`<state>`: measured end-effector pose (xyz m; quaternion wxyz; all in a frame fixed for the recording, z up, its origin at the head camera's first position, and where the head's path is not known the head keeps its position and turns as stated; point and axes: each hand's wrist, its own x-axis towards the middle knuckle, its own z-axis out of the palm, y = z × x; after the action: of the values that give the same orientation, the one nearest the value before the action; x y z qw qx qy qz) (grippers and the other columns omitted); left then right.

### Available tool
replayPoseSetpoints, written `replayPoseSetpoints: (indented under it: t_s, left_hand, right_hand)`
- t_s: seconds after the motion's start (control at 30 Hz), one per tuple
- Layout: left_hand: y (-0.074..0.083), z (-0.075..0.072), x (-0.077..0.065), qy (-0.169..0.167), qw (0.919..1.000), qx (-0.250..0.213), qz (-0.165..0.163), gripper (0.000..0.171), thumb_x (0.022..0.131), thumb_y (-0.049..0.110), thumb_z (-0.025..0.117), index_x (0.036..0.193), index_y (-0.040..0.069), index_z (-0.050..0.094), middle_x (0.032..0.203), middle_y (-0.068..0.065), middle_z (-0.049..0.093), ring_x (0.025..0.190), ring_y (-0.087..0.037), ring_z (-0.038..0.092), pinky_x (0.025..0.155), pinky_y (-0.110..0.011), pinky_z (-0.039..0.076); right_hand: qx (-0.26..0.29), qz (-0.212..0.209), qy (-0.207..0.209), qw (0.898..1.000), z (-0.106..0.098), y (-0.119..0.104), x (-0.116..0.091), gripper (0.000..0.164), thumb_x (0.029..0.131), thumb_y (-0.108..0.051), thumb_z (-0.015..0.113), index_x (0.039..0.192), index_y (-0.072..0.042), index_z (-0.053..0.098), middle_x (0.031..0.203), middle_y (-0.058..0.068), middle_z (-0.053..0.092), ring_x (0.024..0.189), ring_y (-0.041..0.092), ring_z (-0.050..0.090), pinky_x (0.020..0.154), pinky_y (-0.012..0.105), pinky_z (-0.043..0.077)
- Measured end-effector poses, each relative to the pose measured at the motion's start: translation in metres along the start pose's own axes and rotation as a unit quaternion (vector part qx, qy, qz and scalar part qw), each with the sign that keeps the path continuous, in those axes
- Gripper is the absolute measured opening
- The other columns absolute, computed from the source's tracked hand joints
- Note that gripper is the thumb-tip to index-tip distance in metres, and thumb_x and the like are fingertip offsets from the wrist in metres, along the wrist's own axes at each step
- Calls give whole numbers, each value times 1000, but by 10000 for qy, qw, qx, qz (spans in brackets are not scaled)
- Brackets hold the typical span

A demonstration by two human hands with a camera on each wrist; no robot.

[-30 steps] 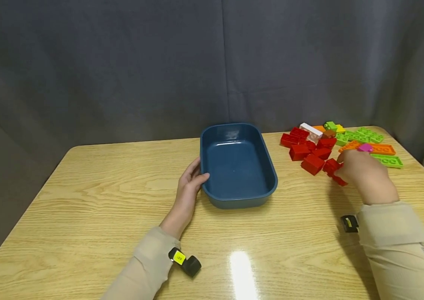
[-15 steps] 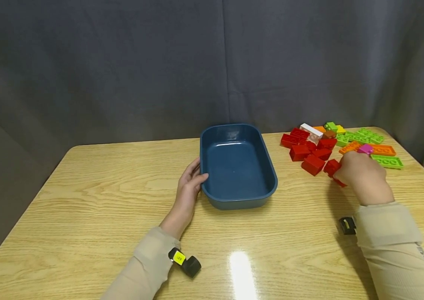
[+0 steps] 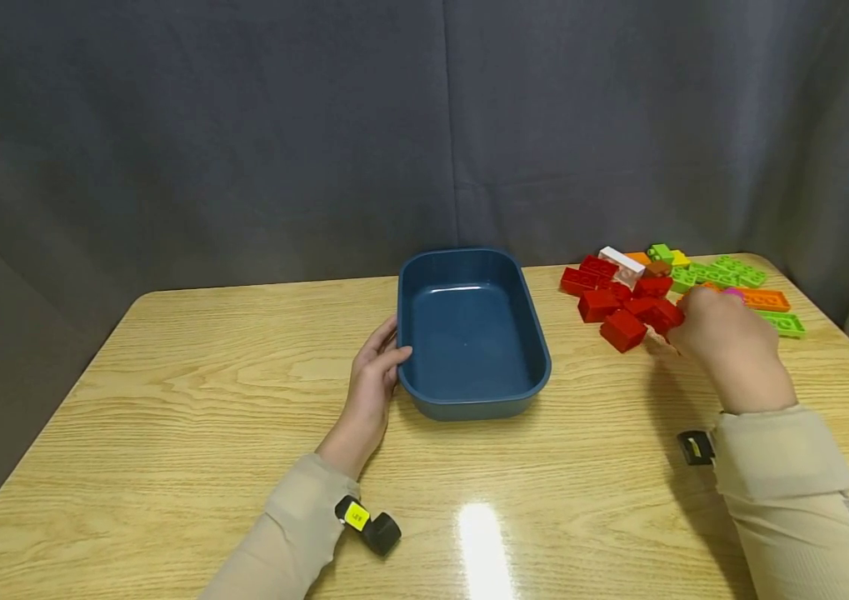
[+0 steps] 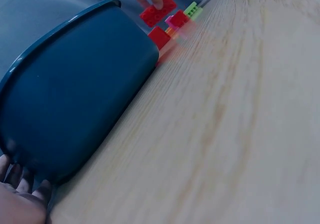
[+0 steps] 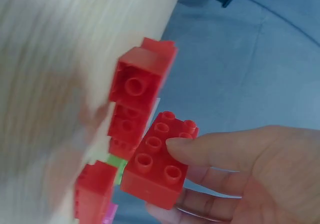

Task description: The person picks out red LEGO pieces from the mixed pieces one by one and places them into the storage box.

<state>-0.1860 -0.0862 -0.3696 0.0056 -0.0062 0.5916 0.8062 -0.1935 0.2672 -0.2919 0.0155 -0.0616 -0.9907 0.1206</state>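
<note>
My left hand (image 3: 370,387) grips the left wall of a dark blue plastic bin (image 3: 472,408), its thumb over the rim and the fingers along the outside. Nothing lies inside the bin. Between thumb and fingers, my right hand (image 3: 731,346) pinches a red toy building brick (image 5: 160,156) with studs on top. In the left wrist view this brick (image 4: 158,10) is raised over the other bricks. Several loose red bricks (image 3: 622,331) lie just left of the right hand on the table.
Behind the red bricks lies a white brick (image 3: 622,260). Orange (image 3: 767,300) and lime green (image 3: 782,323) plates lie right of them, partly hidden by the right hand. A grey curtain (image 3: 282,142) hangs along the table's back edge.
My right hand has lifted a red brick from the front of the pile, bringing it up and slightly back over the table. The left hand and bin have barely shifted.
</note>
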Motion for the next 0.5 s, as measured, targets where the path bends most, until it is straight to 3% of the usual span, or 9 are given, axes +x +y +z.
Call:
replayPoseSetpoints:
  t_s: [0.17, 0.37, 0.5]
  left_hand:
    - [1, 0, 0, 31, 10000, -68, -14, 60, 84, 4, 51, 143, 4, 37, 149, -18, 39, 134, -26, 38, 116, -44, 28]
    - [1, 0, 1, 35, 10000, -83, -22, 60, 84, 2, 50, 142, 4, 38, 148, -19, 39, 133, -27, 39, 114, -43, 29]
    - [2, 0, 1, 21, 10000, -62, -6, 59, 84, 2, 49, 142, 3, 37, 148, -19, 39, 133, -27, 39, 114, -44, 29]
  right_hand:
    - [-8, -166, 442, 9989, -5, -10, -5, 21, 77, -13, 60, 88, 5, 59, 75, 24, 57, 63, 36, 50, 45, 43, 40]
    - [23, -397, 907, 9951, -10, -28, -13, 34, 79, -12, 59, 108, 6, 58, 95, 33, 63, 70, 42, 56, 44, 49, 44]
    - [145, -786, 1207, 9895, -7, -41, -16, 36, 79, -11, 61, 112, 4, 59, 89, 30, 66, 64, 37, 55, 44, 48, 44]
